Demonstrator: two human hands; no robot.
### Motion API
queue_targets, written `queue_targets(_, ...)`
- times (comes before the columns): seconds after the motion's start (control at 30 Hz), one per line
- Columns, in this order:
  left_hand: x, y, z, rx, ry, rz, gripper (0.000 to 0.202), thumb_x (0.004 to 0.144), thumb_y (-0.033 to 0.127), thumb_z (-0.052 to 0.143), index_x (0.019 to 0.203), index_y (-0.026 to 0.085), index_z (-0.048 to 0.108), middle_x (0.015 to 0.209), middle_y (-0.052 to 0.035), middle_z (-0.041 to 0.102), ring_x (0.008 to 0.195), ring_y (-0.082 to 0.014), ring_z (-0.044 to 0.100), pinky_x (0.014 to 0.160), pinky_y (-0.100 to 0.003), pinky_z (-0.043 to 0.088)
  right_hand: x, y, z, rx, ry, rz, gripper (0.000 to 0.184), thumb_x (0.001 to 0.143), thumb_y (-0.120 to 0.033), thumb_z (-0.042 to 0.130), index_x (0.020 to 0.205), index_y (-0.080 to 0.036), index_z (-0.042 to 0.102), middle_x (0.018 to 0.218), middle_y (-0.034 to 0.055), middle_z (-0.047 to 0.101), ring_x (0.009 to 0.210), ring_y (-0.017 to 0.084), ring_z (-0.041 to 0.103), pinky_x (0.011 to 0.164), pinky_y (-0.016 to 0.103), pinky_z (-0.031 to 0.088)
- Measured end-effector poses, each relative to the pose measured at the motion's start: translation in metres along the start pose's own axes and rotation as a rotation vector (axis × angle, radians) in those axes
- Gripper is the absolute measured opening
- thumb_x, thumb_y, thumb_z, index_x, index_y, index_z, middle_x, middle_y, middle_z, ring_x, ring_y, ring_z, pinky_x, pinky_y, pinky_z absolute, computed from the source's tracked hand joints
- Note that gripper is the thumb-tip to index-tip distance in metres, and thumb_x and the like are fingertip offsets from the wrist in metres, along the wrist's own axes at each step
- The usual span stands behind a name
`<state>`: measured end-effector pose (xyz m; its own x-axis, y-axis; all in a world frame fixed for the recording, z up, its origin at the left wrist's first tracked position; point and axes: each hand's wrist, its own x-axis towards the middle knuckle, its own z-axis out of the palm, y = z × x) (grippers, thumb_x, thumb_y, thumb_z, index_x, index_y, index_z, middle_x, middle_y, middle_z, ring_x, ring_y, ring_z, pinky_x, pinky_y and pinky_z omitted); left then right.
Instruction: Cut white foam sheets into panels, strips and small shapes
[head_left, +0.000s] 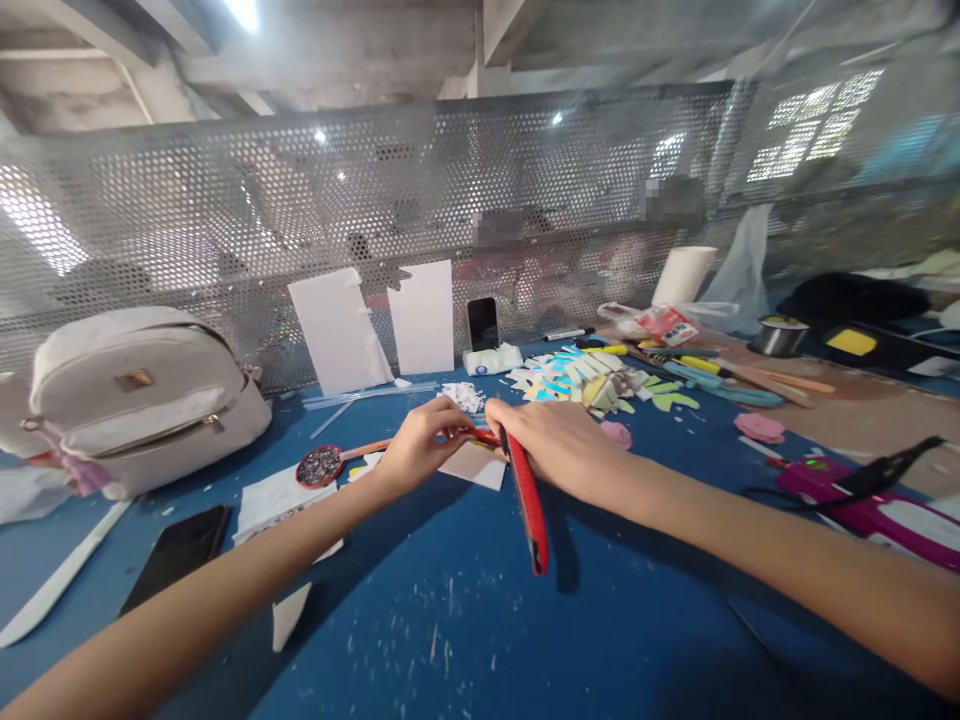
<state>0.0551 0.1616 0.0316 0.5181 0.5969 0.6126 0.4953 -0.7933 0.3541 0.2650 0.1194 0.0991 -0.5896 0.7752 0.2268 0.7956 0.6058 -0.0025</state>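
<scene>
Two hands meet over the blue table (450,620). A white bag (142,400) sits far left. The left hand (424,442) pinches its fingers (459,425) on the thin end of the red cutter (527,505), just above a white card (474,466). The right hand (553,442) is curled tight around the cutter.

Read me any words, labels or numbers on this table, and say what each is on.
None can be read.
Red and white packet: print too blurred.
White soft pack: blue mark too small.
Backpack badge: no legible text.
</scene>
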Motion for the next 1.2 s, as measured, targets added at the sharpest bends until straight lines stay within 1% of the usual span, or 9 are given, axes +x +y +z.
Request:
queue_targets(0.13, -0.007, 0.001, 0.0, 0.04, 0.007, -0.027, 0.018, 0.1, 0.03, 0.058, 0.107, 0.014, 0.063, 0.098, -0.0037, 0.066, 0.082, -0.0143, 0.065, 0.072, -0.031, 0.058, 0.011, 0.01, -0.005, 0.035, -0.032, -0.019, 0.018, 0.081, -0.004, 0.051, 0.088, -0.021, 0.048, 0.065, 0.0005, 0.056, 0.054, 0.016, 0.045, 0.052, 0.031, 0.02)
queue_targets(0.2, -0.012, 0.002, 0.001, 0.068, -0.076, 0.01, 0.019, 0.099, 0.03, 0.059, 0.108, 0.014, 0.064, 0.1, -0.0043, 0.067, 0.086, -0.0159, 0.067, 0.077, -0.034, 0.058, 0.016, 0.016, -0.01, 0.057, -0.048, -0.034, 0.02, 0.08, -0.003, 0.051, 0.087, -0.021, 0.046, 0.065, 0.0, 0.055, 0.055, 0.016, 0.045, 0.052, 0.031, 0.02)
queue_targets(0.3, -0.018, 0.0, 0.005, 0.122, -0.24, 0.087, 0.027, 0.097, 0.033, 0.063, 0.116, 0.015, 0.063, 0.116, -0.0077, 0.066, 0.104, -0.0217, 0.066, 0.091, -0.044, 0.056, 0.023, 0.023, -0.015, 0.086, -0.069, -0.056, 0.023, 0.079, 0.001, 0.049, 0.085, -0.021, 0.044, 0.064, -0.0004, 0.054, 0.056, 0.015, 0.045, 0.054, 0.031, 0.021)
queue_targets(0.4, -0.023, -0.004, 0.011, 0.19, -0.316, 0.094, 0.037, 0.096, 0.037, 0.064, 0.126, 0.016, 0.059, 0.128, -0.0104, 0.061, 0.116, -0.0264, 0.061, 0.099, -0.051, 0.051, 0.028, 0.028, -0.018, 0.109, -0.076, -0.059, 0.024, 0.078, 0.002, 0.048, 0.083, -0.021, 0.043, 0.067, 0.0006, 0.056, 0.058, 0.015, 0.046, 0.055, 0.03, 0.022)
queue_targets(0.57, -0.024, -0.01, 0.016, 0.28, -0.363, 0.06, 0.042, 0.096, 0.039, 0.064, 0.131, 0.017, 0.056, 0.137, -0.0116, 0.056, 0.123, -0.0288, 0.057, 0.102, -0.053, 0.048, 0.032, 0.032, -0.02, 0.122, -0.084, -0.052, 0.027, 0.075, 0.004, 0.044, 0.086, -0.021, 0.044, 0.07, 0.0009, 0.057, 0.059, 0.015, 0.048, 0.055, 0.03, 0.023)
queue_targets(0.7, -0.018, -0.007, 0.014, 0.318, -0.399, 0.066, 0.041, 0.095, 0.039, 0.063, 0.129, 0.017, 0.057, 0.135, -0.0111, 0.057, 0.122, -0.0285, 0.057, 0.103, -0.053, 0.048, 0.034, 0.034, -0.019, 0.106, -0.088, -0.058, 0.03, 0.074, 0.005, 0.044, 0.088, -0.021, 0.044, 0.068, -0.0002, 0.055, 0.058, 0.015, 0.046, 0.055, 0.03, 0.021)
queue_targets(0.93, -0.016, 0.017, 0.004, 0.347, -0.402, 0.037, 0.041, 0.094, 0.046, 0.063, 0.121, 0.016, 0.06, 0.124, -0.0102, 0.061, 0.114, -0.0266, 0.06, 0.097, -0.05, 0.05, 0.032, 0.036, -0.016, 0.058, -0.094, -0.115, 0.026, 0.079, 0.004, 0.043, 0.089, -0.02, 0.047, 0.067, 0.0001, 0.05, 0.055, 0.015, 0.041, 0.054, 0.031, 0.019)
queue_targets(1.07, -0.033, 0.04, -0.009, 0.335, -0.397, 0.01, 0.051, 0.087, 0.048, 0.07, 0.122, 0.015, 0.055, 0.124, -0.0129, 0.059, 0.115, -0.0294, 0.058, 0.097, -0.048, 0.05, 0.026, 0.036, -0.012, 0.043, -0.104, -0.166, 0.028, 0.079, 0.006, 0.042, 0.089, -0.02, 0.048, 0.069, 0.0011, 0.049, 0.056, 0.015, 0.039, 0.054, 0.032, 0.018)
queue_targets(1.2, -0.06, 0.068, -0.027, 0.311, -0.392, -0.026, 0.053, 0.087, 0.05, 0.069, 0.124, 0.017, 0.049, 0.125, -0.0135, 0.059, 0.11, -0.0312, 0.058, 0.093, -0.048, 0.051, 0.016, 0.025, -0.01, 0.058, -0.128, -0.199, 0.026, 0.082, 0.005, 0.044, 0.088, -0.02, 0.049, 0.068, 0.0007, 0.05, 0.056, 0.015, 0.041, 0.055, 0.031, 0.019)
